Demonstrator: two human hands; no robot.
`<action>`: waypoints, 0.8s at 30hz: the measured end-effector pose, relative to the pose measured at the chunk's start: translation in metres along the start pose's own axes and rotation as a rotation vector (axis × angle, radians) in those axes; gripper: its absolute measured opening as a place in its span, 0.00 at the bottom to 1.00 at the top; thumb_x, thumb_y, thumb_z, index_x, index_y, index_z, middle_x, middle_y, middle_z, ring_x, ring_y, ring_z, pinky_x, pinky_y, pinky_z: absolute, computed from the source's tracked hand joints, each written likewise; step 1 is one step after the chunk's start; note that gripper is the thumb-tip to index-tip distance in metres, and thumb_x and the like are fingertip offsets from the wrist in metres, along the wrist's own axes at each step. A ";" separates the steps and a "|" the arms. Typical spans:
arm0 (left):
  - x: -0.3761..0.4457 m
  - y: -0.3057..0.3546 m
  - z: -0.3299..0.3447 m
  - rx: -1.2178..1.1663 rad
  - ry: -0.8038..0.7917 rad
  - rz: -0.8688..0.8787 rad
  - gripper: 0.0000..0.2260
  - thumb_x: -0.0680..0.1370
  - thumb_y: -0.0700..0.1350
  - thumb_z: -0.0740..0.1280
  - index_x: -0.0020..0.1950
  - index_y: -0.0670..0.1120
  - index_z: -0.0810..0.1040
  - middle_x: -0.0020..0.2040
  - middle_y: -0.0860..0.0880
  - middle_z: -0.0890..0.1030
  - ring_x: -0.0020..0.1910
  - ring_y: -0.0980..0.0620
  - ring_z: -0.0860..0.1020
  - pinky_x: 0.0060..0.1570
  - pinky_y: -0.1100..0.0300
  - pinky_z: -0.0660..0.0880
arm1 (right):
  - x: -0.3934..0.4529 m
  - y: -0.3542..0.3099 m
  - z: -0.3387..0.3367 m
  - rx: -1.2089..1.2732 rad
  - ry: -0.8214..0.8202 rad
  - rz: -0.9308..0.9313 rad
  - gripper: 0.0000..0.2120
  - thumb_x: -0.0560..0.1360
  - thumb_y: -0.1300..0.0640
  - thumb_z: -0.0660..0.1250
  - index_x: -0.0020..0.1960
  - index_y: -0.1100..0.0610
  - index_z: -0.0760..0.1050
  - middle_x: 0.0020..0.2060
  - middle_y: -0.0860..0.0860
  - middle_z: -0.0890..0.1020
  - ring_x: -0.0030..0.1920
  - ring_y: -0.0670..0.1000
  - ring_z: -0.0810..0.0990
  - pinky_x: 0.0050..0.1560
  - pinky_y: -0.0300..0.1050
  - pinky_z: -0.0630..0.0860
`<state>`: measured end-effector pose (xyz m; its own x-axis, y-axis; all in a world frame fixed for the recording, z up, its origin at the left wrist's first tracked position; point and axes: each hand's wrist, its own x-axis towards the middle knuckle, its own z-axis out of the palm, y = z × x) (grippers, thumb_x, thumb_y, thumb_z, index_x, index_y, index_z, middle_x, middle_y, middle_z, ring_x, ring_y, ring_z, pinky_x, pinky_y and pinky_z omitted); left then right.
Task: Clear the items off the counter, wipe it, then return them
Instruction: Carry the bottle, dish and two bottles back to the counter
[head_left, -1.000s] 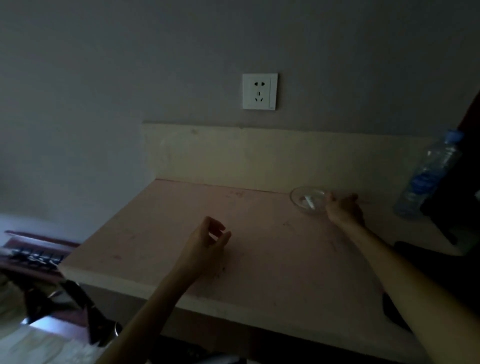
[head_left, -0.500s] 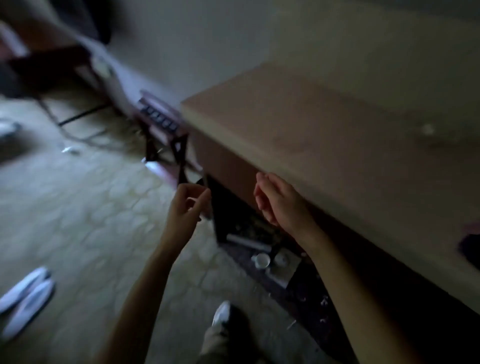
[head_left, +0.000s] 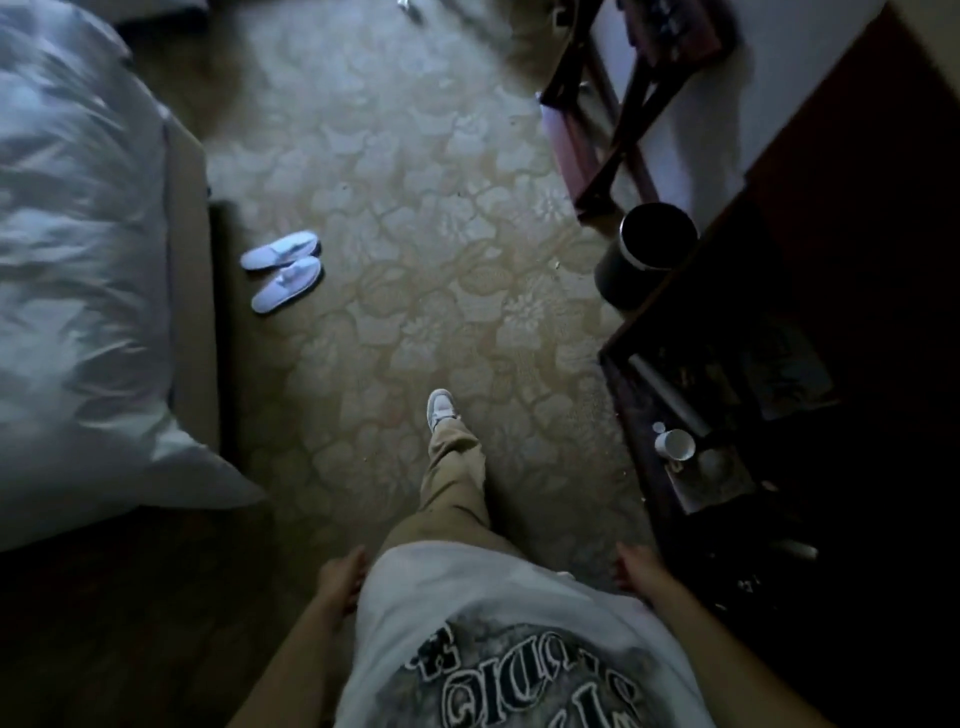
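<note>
The left hand (head_left: 340, 579) hangs loose by the hip, holding nothing; the right hand (head_left: 636, 569) hangs loose too, also with nothing in it. The desk top and its things are out of view; only its dark side (head_left: 831, 218) and low shelf (head_left: 717, 467) show at the right. The room is dim; I think a foot (head_left: 441, 410) could hit the bin (head_left: 647, 254) or the cup (head_left: 674, 445) on the shelf; slippers (head_left: 283, 270) lie on the carpet (head_left: 415, 208) by the bed (head_left: 78, 260).

a hotel-like bedroom: bed (head_left: 78, 260), white slippers (head_left: 283, 270), patterned carpet (head_left: 441, 234).
</note>
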<state>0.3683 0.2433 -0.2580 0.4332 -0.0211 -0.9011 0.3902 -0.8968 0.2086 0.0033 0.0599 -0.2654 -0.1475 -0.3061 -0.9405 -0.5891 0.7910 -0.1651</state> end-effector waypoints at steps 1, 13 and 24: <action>0.010 0.012 -0.003 0.000 0.005 0.007 0.15 0.81 0.46 0.64 0.36 0.41 0.74 0.26 0.46 0.71 0.24 0.50 0.68 0.27 0.60 0.67 | 0.004 -0.030 0.002 -0.045 0.012 -0.014 0.17 0.82 0.56 0.56 0.38 0.62 0.72 0.28 0.55 0.74 0.29 0.53 0.72 0.31 0.42 0.68; 0.100 0.323 -0.082 0.183 -0.027 0.093 0.09 0.82 0.45 0.63 0.54 0.38 0.72 0.44 0.40 0.78 0.35 0.48 0.74 0.33 0.58 0.70 | -0.009 -0.397 0.042 -0.064 0.049 -0.310 0.11 0.82 0.57 0.58 0.47 0.63 0.74 0.34 0.54 0.78 0.32 0.50 0.75 0.29 0.38 0.67; 0.182 0.663 -0.122 0.139 -0.032 0.347 0.06 0.82 0.48 0.63 0.48 0.47 0.74 0.45 0.43 0.81 0.40 0.49 0.79 0.36 0.59 0.72 | 0.096 -0.661 0.046 -0.030 0.007 -0.048 0.16 0.82 0.58 0.55 0.37 0.61 0.70 0.30 0.55 0.72 0.27 0.51 0.68 0.16 0.33 0.64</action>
<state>0.8053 -0.3012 -0.2375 0.4942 -0.3461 -0.7975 0.1099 -0.8851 0.4522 0.4150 -0.4681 -0.2603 -0.1241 -0.3469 -0.9297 -0.6195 0.7589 -0.2005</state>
